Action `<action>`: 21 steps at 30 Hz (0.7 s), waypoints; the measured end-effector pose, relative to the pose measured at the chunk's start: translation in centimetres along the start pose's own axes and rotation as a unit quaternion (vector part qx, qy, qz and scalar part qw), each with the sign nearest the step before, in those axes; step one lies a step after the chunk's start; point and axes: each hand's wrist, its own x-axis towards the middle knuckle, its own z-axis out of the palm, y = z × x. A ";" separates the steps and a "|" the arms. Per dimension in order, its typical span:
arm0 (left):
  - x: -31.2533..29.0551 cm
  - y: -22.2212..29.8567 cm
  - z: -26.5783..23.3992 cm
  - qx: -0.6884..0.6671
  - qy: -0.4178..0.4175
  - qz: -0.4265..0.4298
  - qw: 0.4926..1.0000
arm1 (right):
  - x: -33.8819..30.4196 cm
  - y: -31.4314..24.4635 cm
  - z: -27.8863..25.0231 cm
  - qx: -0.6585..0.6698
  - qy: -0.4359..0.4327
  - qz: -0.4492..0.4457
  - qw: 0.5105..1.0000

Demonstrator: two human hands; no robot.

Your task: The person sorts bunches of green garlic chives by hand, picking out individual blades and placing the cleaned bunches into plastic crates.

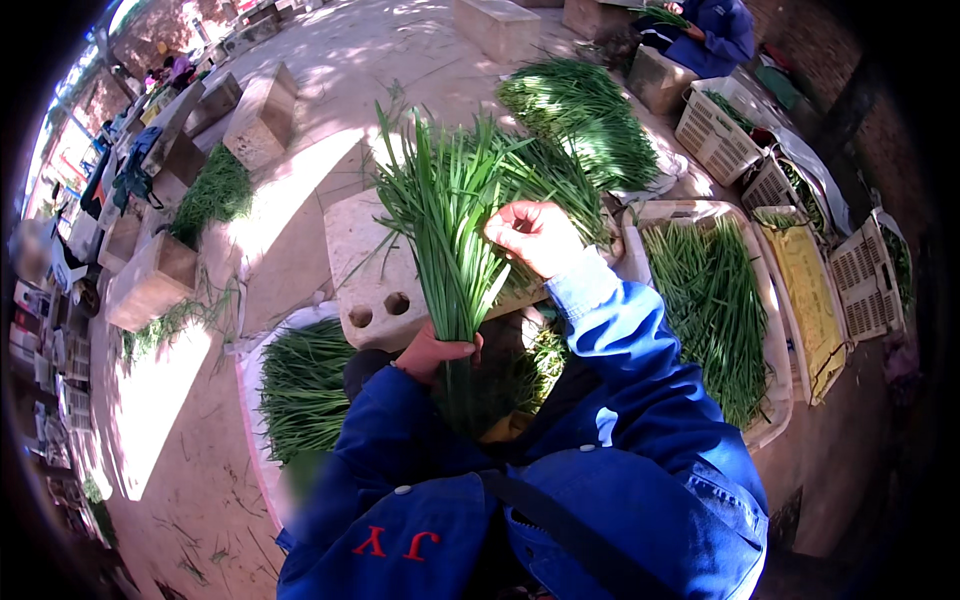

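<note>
My left hand (436,354) is wrapped round the lower part of a thick bunch of garlic chives (452,235), whose long flat leaves fan out upward. Beside the leaves, my right hand (536,236) is closed in a pinch, thumb against fingertips. Whatever thin thing it may hold there is too small to make out. Behind the bunch stands a pale concrete block (375,270) with round holes, and more cut chives lie across its far right side.
A pile of chives (305,385) lies on a white sheet at my left. On the right is a shallow crate (640,213) of chives. Farther off are a large chive heap (580,115), pale slatted baskets (715,140), concrete blocks (262,115) and a seated person in blue (715,40).
</note>
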 end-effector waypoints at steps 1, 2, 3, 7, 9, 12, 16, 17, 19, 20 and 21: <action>-0.1 0.0 -0.2 -0.008 0.006 0.001 1.000 | -0.4 -0.3 -0.2 -0.021 0.005 -0.005 1.000; -0.1 -0.1 -0.4 -0.017 0.011 0.001 1.000 | -0.8 -0.8 -0.4 -0.043 0.010 -0.009 0.999; -0.2 -0.1 -0.3 -0.033 0.010 -0.001 0.999 | -1.2 -1.3 -0.8 -0.132 0.038 -0.075 0.988; -0.4 0.0 0.0 -0.075 0.009 0.002 0.997 | -1.8 -1.1 0.7 0.204 0.061 0.006 0.977; -0.3 0.0 0.1 -0.079 0.006 0.007 0.997 | -1.9 -1.5 0.8 0.328 0.043 0.069 0.941; 0.2 0.5 0.0 -0.067 -0.001 0.011 0.998 | -1.7 -2.2 0.5 0.421 0.086 0.054 0.901; 0.0 0.7 -0.1 -0.039 -0.012 0.017 0.999 | -0.5 -3.8 -1.4 0.339 0.140 -0.028 0.930; -0.1 0.7 -0.2 -0.036 -0.019 0.018 0.999 | -0.9 -4.6 -1.5 0.271 0.088 -0.012 0.958; -0.1 0.7 0.2 -0.029 -0.006 0.009 1.000 | -0.8 -4.0 -1.0 -0.006 0.049 -0.149 0.988; -0.1 0.6 0.3 -0.026 0.001 0.005 1.000 | -0.9 -4.0 -0.6 -0.066 0.053 -0.156 0.984; 0.0 0.6 0.3 -0.017 -0.007 0.002 1.000 | -0.6 -3.8 -0.2 -0.109 0.065 -0.161 0.979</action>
